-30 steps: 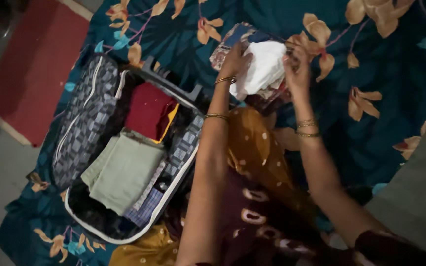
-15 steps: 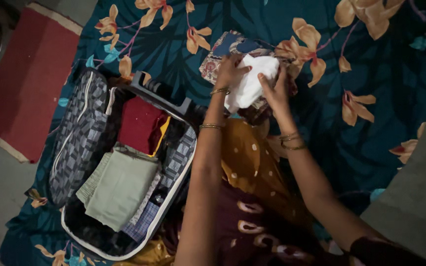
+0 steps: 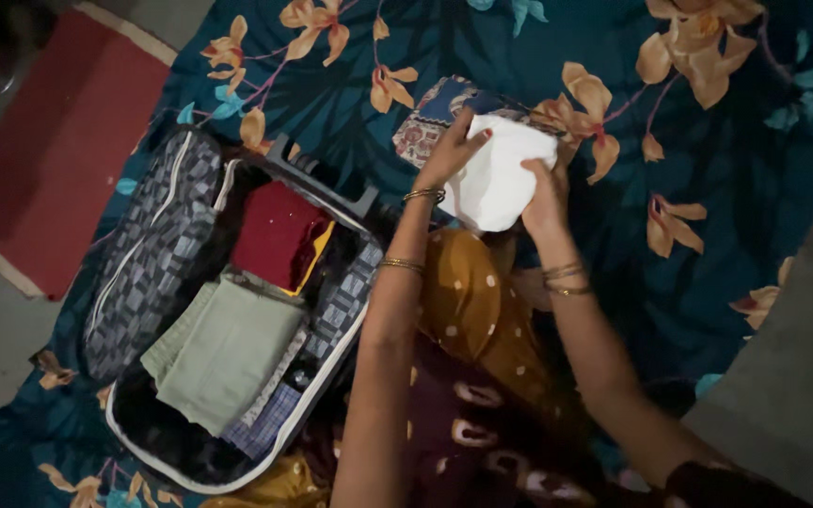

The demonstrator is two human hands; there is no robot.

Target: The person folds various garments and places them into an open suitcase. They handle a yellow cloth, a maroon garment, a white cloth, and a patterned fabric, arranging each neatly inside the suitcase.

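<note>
Head view: left hand point(image 3: 452, 150) and right hand point(image 3: 546, 199) both grasp a folded white cloth point(image 3: 501, 174) at upper centre, over a patterned folded fabric point(image 3: 435, 118) on the floral bedsheet point(image 3: 745, 188); an open suitcase point(image 3: 157, 254) lies lower left.

The open suitcase point(image 3: 237, 320) left of the arms is nearly full: a folded green cloth point(image 3: 228, 353) and a folded red garment point(image 3: 275, 235) fill most of it, leaving dark gaps only along its lower rim. Beyond the hands, a patterned folded cloth point(image 3: 435, 118) blocks the near bedspread. The floral bedspread point(image 3: 736, 188) lies bare to the right, giving free passage there.
</note>
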